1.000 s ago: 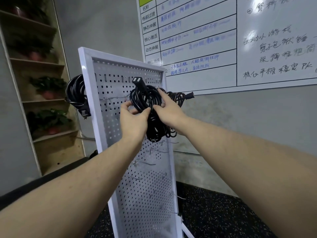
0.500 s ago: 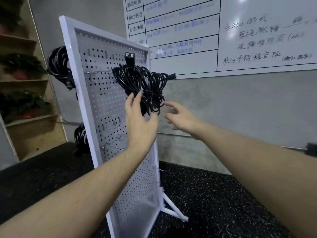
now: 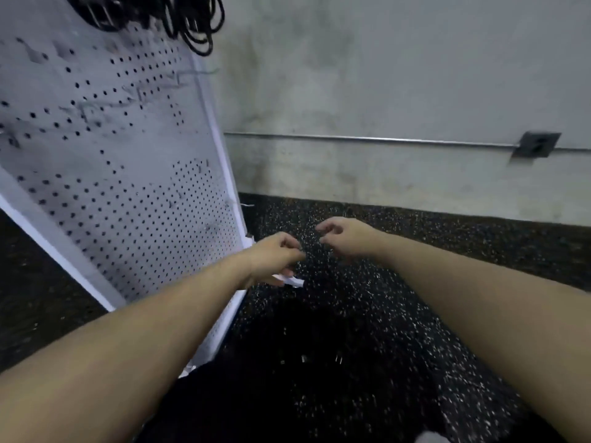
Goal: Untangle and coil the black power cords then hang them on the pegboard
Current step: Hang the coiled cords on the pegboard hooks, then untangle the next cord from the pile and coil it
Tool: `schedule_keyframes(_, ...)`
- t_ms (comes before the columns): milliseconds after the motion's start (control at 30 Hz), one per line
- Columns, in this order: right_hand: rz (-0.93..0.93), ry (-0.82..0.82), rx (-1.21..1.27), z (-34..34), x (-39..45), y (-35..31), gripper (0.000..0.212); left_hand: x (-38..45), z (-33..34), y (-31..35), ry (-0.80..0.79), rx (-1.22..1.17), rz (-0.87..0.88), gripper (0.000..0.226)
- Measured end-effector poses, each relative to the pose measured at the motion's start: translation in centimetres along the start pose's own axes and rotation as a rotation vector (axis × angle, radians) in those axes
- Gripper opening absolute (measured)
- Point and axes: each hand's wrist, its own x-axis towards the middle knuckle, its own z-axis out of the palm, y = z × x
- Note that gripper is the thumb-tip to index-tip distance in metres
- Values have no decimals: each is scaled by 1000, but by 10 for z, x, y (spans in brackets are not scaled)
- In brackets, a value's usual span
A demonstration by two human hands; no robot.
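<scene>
Both of your hands have let go of the black power cords (image 3: 192, 20) and dropped low, while your view has tilted down toward the dark speckled floor (image 3: 399, 282). From your head camera, your left hand (image 3: 275, 257) and right hand (image 3: 345, 238) hover near each other above the floor, fingers loosely curled and holding nothing. The coiled cords hang at the top of the white pegboard (image 3: 128, 187), which leans at your left beside a grey wall (image 3: 383, 91).
</scene>
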Motion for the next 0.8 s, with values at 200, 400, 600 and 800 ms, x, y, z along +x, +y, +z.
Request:
schedule_keyframes(200,229,-154,61,76,59,86,42,81,35,-98,-172,143,-215,21)
schedule_keyframes(400,463,-179,76,128,91,167,56,146,75,-169,-275,106,-329,27)
schedule_keyframes(600,688,-237,184,164,105,208,50,182,116,-180,-338,125,-308,35)
schedule_keyframes(800,594,-167,140,174,109,217,47,184,119,-178,-332,172,-254,42)
